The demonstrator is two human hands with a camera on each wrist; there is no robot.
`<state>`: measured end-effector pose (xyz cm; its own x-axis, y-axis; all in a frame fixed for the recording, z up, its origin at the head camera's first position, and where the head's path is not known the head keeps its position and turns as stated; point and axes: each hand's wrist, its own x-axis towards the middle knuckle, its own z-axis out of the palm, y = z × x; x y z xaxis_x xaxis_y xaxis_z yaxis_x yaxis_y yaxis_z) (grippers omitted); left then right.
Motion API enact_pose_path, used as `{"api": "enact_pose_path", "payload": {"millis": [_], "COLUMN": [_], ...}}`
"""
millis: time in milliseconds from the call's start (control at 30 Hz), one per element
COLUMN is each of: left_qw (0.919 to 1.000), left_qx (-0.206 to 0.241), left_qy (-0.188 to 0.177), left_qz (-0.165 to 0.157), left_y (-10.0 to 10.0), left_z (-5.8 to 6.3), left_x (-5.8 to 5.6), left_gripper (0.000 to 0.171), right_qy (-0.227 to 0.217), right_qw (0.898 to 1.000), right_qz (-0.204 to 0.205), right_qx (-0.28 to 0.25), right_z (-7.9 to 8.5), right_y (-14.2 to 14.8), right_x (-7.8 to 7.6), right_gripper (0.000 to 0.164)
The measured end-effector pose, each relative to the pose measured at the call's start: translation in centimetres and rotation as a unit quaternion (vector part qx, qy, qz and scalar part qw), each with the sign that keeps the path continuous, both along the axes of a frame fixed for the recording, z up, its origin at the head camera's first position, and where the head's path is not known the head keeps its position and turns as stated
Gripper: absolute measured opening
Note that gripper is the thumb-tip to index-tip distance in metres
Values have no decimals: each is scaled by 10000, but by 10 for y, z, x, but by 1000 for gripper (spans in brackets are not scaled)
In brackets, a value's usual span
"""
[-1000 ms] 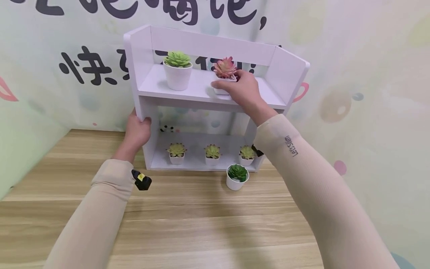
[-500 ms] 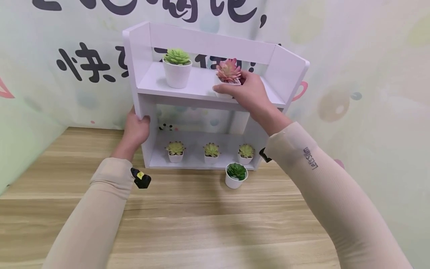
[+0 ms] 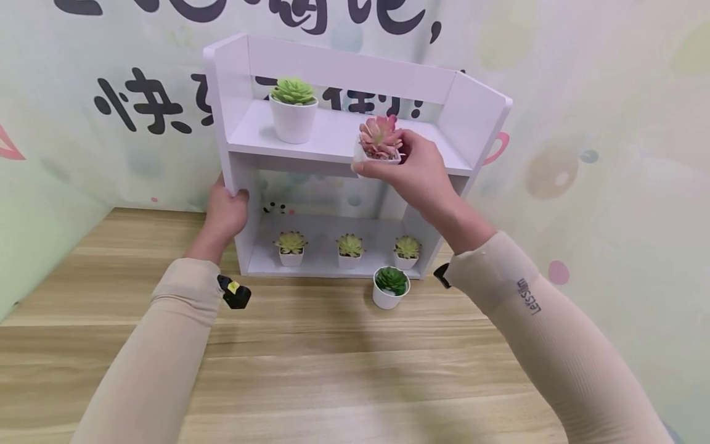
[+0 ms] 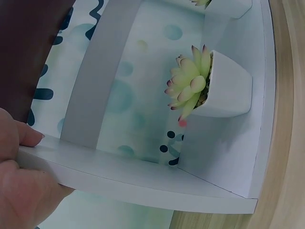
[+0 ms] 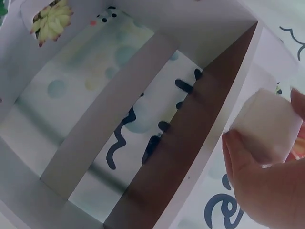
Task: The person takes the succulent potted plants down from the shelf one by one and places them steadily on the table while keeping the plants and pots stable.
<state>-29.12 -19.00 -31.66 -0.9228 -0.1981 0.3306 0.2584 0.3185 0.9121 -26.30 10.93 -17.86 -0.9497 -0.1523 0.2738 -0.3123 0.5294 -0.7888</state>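
Note:
My right hand (image 3: 424, 179) pinches a small white pot with a pink succulent (image 3: 380, 139), thumb at the front and fingers behind. The pot overlaps the front edge of the upper board in the head view; its white underside (image 5: 267, 128) faces the right wrist camera. My left hand (image 3: 226, 213) grips the left side panel of the white shelf (image 3: 238, 179), thumb on the inner face; its fingers are partly hidden behind the panel. A larger white pot with a green succulent (image 3: 294, 114) stands at the left of the upper board.
Three small pots with yellow-green succulents stand on the lower board: left (image 3: 291, 248), middle (image 3: 350, 251) and right (image 3: 407, 252). A round pot with a dark green succulent (image 3: 391, 287) stands on the wooden table (image 3: 310, 357) before the shelf. A printed wall covering (image 3: 582, 185) hangs behind.
My right hand has lifted the pink succulent's pot off the upper board and brought it toward me, tilting it. My left hand keeps its grip on the side panel.

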Motion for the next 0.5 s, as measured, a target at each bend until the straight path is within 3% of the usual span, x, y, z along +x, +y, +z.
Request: {"api": "enact_pose_path", "payload": {"millis": [500], "left_qw": [10000], "left_qx": [69], "left_qy": [-25], "left_qz": [-45], "left_y": [0], "left_z": [-1], "left_x": [-1], "left_gripper": [58], "right_qy": [-202], "right_qw": [9996], "right_qz": [45], "right_qx": [166], "right_z": [-26], "right_y": [9], "right_x": [18], "right_gripper": [56]}}
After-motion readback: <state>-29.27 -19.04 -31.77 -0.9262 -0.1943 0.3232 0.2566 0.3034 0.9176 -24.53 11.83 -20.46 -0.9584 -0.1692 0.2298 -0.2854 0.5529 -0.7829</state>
